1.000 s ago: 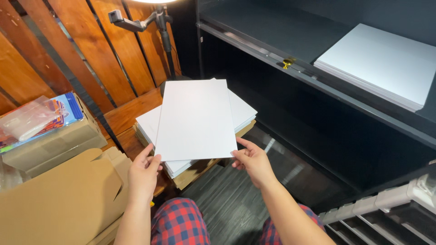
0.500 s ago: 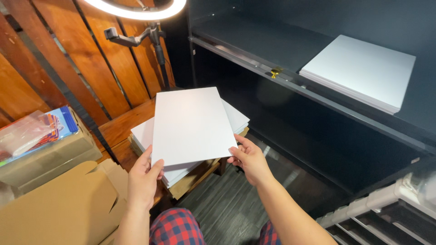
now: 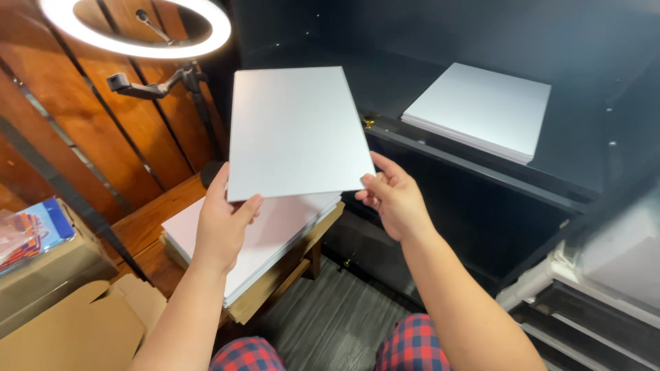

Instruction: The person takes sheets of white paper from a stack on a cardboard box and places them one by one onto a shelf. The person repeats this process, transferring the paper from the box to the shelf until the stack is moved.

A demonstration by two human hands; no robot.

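Lifted clear of the pile since a moment ago, the white sheet now hangs higher, in front of the dark cabinet's shelf rather than low over the stack. The left hand pinches its near left corner, thumb on top and fingers underneath. The right hand grips the near right corner the same way, fingertips curled over the edge. The sheet tilts slightly, its far edge raised. Below it, a stack of white sheets rests on a low wooden stool. A second, smaller stack of sheets lies on the shelf, well apart to the right. A ring light glows at upper left, and what looks like flattened cardboard lies at lower left.
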